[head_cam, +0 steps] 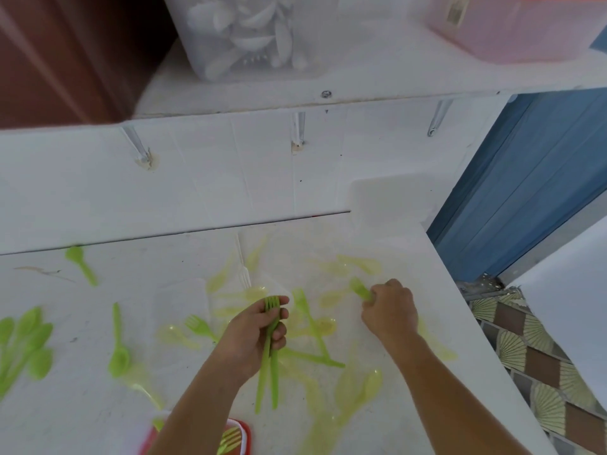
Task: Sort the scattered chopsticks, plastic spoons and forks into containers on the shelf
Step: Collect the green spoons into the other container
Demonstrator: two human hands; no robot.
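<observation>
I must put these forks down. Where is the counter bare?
Bare: the near left of the counter, between the spoon pile and the red tray. Also the back strip, right of the lone spoon. Crowded: the middle, around the left hand and right hand, with pale spoons and forks.

We log shelf (361,77) above and behind tabletop (98,405) | on it, spoon tub (210,60) left, second tub (509,34) right | spoon heap (26,343) at tabletop's left edge | our left hand (253,330) holding fork bundle (267,382) at centre, right hand (389,310) gripping a fork (358,288) to its right | fork box (244,431) at near edge
</observation>
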